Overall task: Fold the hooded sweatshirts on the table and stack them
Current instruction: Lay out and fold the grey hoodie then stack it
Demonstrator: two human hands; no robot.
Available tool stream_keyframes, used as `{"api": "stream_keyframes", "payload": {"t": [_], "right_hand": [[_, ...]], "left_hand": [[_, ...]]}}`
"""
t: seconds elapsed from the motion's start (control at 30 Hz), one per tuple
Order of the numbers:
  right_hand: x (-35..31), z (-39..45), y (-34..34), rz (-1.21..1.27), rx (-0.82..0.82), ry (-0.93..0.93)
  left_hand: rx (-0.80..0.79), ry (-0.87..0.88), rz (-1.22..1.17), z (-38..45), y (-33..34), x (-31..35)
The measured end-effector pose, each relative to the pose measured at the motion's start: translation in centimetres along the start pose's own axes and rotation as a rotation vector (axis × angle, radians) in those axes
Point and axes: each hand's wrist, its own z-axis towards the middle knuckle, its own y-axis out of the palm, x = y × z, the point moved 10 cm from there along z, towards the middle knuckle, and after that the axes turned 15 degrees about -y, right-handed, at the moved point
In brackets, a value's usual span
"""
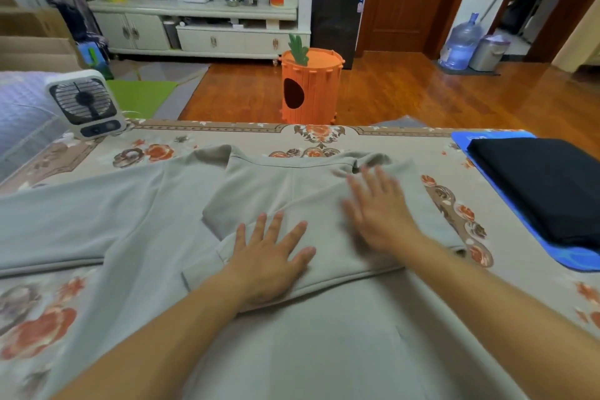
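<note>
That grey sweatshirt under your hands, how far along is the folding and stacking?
Done, it seems: a black folded garment lies on the blue mat at the right. In hand: the light grey hooded sweatshirt has one side folded over its body, and the left hand and right hand lie flat on that fold, fingers straight. Left: its other sleeve lies spread out to the left; the fold needs finishing, then stacking.

Floral table (373, 130) under grey sweatshirt (130, 204)
</note>
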Motion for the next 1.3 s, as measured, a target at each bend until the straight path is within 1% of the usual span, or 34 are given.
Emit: {"api": "stream_keyframes", "payload": {"t": [0.03,0.1,0.17,0.23,0.27,0.3,0.37,0.43,0.47,0.53,0.57,0.63,0.67,0.7,0.73,0.77,0.8,0.87,0.93,1.0,1.07,1.1,1.13,1.17,1.2,1.27,1.3], "right_hand": [[-2.3,-1.6,1.4,0.035,-0.04,-0.068],[-3.5,-4.3,3.8,0.079,-0.174,-0.09],[-2.7,-4.6,4.2,0.102,-0.248,-0.054],[-3.1,-3.4,3.4,0.048,-0.316,0.0],[-4.0,-2.5,2.4,0.0,-0.313,0.019],[-5.2,-1.4,1.2,-0.033,-0.275,0.018],[-10.2,1.0,-1.1,-0.027,-0.166,-0.074],[-16.9,3.2,-2.1,0.051,-0.123,-0.229],[-19.8,4.0,-2.3,0.079,-0.131,-0.288],[-25.5,5.8,-1.6,0.088,-0.173,-0.375],[-27.9,7.0,-1.0,0.087,-0.186,-0.408],[-32.1,9.5,0.0,0.09,-0.201,-0.447],[-34.4,11.1,0.7,0.092,-0.205,-0.472],[-36.6,12.6,1.3,0.09,-0.203,-0.494],[-38.8,14.0,2.1,0.088,-0.199,-0.52],[-40.9,15.3,2.8,0.088,-0.193,-0.542],[-42.6,16.2,3.5,0.097,-0.188,-0.552],[-44.9,17.2,5.5,0.121,-0.174,-0.552],[-45.5,17.0,7.3,0.111,-0.138,-0.552],[-45.1,16.7,8.1,0.099,-0.102,-0.549],[-44.9,16.8,8.3,0.109,-0.09,-0.551],[-45.0,16.9,8.3,0.116,-0.087,-0.55],[-45.0,17.0,8.3,0.121,-0.082,-0.55],[-45.0,17.0,8.2,0.123,-0.077,-0.55],[-45.0,16.9,8.1,0.121,-0.074,-0.551],[-45.0,16.9,8.2,0.099,-0.064,-0.556],[-45.0,16.9,8.2,0.09,-0.057,-0.558]], "left_hand": [[0.035,-0.029,-0.029,-0.5,-0.6,-1.3],[0.122,-0.069,-0.006,-2.8,-0.9,-4.8],[0.095,-0.083,0.031,-5.2,0.4,-7.5],[0.035,-0.097,-0.02,-6.1,1.0,-8.9],[0.027,-0.102,-0.04,-6.0,0.7,-9.1],[0.032,-0.111,-0.057,-5.7,0.1,-9.1],[0.096,-0.172,-0.145,-5.5,-1.7,-11.5],[0.178,-0.282,-0.357,-6.2,-3.3,-17.4],[0.228,-0.342,-0.482,-6.8,-4.1,-21.1],[0.369,-0.514,-0.675,-8.9,-5.8,-30.5],[0.433,-0.629,-0.74,-10.2,-6.5,-35.6],[0.519,-0.819,-0.767,-12.6,-7.9,-44.1],[0.55,-0.911,-0.707,-13.6,-8.5,-47.9],[0.549,-1.0,-0.615,-14.1,-8.8,-51.3],[0.516,-1.083,-0.508,-14.3,-8.9,-54.2],[0.434,-1.149,-0.424,-14.1,-8.7,-56.5],[0.35,-1.19,-0.376,-13.8,-8.2,-58.1],[0.202,-1.206,-0.405,-12.3,-6.7,-60.3],[0.128,-1.196,-0.573,-10.6,-5.1,-61.3],[0.086,-1.203,-0.876,-9.6,-3.4,-62.7],[-0.048,-1.199,-1.19,-9.1,-1.3,-63.9],[-0.082,-1.204,-1.273,-9.0,-0.6,-64.4],[-0.071,-1.204,-1.344,-8.8,-0.4,-64.9],[-0.004,-1.198,-1.394,-8.6,-0.9,-65.5],[0.095,-1.167,-1.492,-8.3,-1.9,-65.5],[0.351,-1.149,-1.689,-8.3,-3.4,-65.8],[0.477,-1.142,-1.836,-8.4,-3.6,-65.9]]}}
